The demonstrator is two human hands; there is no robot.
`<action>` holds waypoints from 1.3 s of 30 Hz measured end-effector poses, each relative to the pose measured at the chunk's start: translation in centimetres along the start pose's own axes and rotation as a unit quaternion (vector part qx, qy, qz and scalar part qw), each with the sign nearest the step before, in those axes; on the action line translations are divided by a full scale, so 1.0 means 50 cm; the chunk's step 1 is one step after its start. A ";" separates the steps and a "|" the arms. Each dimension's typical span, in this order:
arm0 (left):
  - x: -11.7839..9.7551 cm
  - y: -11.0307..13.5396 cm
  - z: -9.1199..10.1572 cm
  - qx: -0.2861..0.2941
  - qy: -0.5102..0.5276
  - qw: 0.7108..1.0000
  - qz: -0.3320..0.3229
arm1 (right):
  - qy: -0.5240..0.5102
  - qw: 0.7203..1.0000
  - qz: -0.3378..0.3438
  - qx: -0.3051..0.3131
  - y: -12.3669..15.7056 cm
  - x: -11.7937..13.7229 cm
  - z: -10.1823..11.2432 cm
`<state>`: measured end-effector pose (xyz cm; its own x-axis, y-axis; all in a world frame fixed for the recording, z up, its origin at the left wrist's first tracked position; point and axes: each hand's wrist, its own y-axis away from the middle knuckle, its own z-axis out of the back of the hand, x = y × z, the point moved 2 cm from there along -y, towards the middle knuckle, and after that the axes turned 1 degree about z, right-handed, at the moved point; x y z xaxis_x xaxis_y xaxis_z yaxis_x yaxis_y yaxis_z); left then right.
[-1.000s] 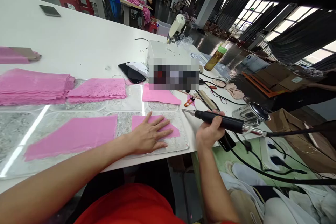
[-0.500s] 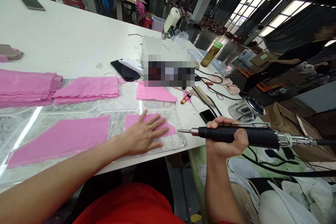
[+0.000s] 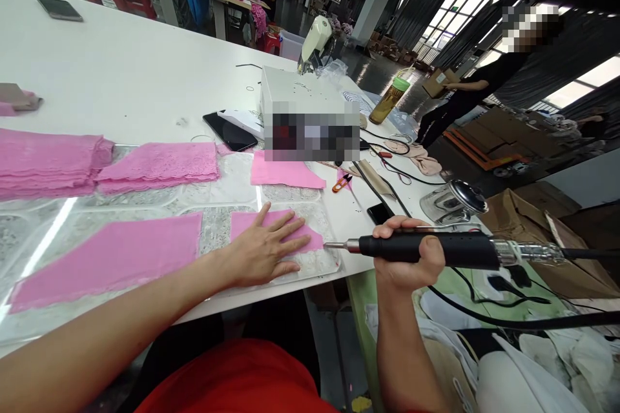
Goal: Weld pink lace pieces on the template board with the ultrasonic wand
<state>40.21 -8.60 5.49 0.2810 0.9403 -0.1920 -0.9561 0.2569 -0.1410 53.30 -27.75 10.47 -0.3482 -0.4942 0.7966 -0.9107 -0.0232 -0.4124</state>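
My left hand point(image 3: 266, 246) lies flat with spread fingers on a small pink fabric piece point(image 3: 242, 224), on a clear patterned mat point(image 3: 216, 232). My right hand point(image 3: 409, 255) is wrapped round a black handheld tool point(image 3: 460, 249) with a thin metal tip and a cable at its back end. The tip points left and is at the right edge of the small piece; whether it touches the cloth I cannot tell. A larger pink piece point(image 3: 121, 255) lies to the left. Beyond it are a stack of pink lace pieces point(image 3: 165, 168) and another pink piece point(image 3: 285, 171).
Behind the mat stands a pale box-shaped unit point(image 3: 310, 87) with a blurred front. Orange thread snips point(image 3: 341, 183), a phone point(image 3: 380, 213), a glass jar point(image 3: 450, 201) and cables lie to the right. A green-capped bottle point(image 3: 390, 100) stands farther back. A person point(image 3: 484, 80) carries a carton.
The tool in my right hand has moved slightly left, bringing its tip to the fabric's edge. My left hand stays nearly in place. The person in the background has moved left.
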 end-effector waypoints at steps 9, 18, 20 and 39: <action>0.000 0.000 0.002 0.010 0.018 1.000 0.005 | -0.001 1.000 -0.006 -0.008 0.003 -0.001 -0.003; 0.001 0.001 -0.001 -0.014 -0.001 1.000 -0.005 | 0.020 1.000 0.009 0.015 0.004 0.001 -0.003; 0.001 0.001 -0.002 -0.013 0.000 1.000 -0.003 | 0.022 1.000 0.010 0.013 0.005 0.001 -0.003; -0.010 0.005 0.080 0.000 0.020 0.999 0.033 | -0.007 1.000 0.001 -0.005 0.004 0.030 -0.002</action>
<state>39.50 -8.14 9.43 0.2202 0.9456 -0.2397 -0.9727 0.1944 -0.1267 52.57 -28.41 11.59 -0.3475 -0.5067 0.7890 -0.9119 -0.0133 -0.4102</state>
